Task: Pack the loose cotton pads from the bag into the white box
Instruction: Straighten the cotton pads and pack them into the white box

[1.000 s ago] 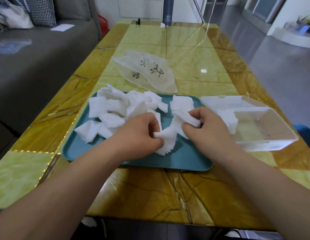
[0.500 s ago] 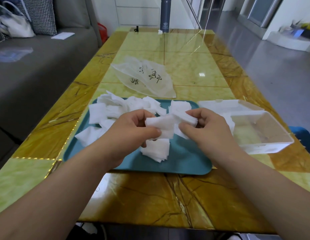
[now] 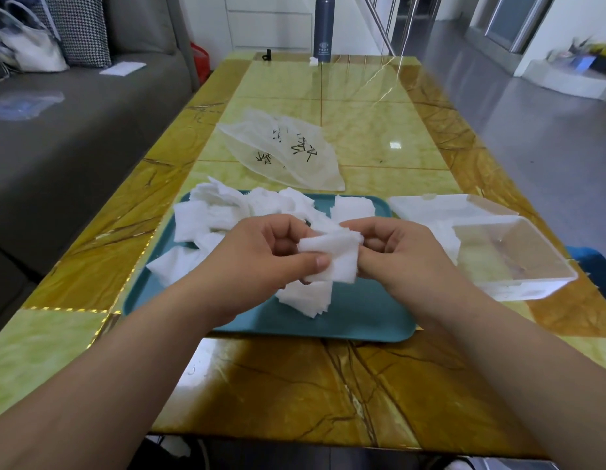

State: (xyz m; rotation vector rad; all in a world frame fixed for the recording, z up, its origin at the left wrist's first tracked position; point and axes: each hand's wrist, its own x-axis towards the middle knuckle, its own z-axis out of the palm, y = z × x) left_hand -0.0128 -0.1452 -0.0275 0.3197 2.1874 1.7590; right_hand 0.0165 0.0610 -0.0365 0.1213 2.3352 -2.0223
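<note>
Several loose white cotton pads (image 3: 220,215) lie heaped on the left half of a teal tray (image 3: 362,317). My left hand (image 3: 260,262) and my right hand (image 3: 399,256) together pinch a small stack of pads (image 3: 335,259) above the tray's middle. Under that stack a second small pile of pads (image 3: 308,300) rests on the tray. The white box (image 3: 511,259) stands open to the right of the tray, its lid (image 3: 433,208) folded back; a few pads lean at its left side. The emptied translucent bag (image 3: 284,154) lies flat behind the tray.
The yellow marble table (image 3: 328,385) reaches to its near edge below my forearms. A dark cylinder (image 3: 323,28) stands at the table's far end. A grey sofa (image 3: 57,130) with a cushion and a handbag runs along the left.
Both hands have lifted a stack of pads off the tray and squared it between them. A small pile stays on the tray beneath.
</note>
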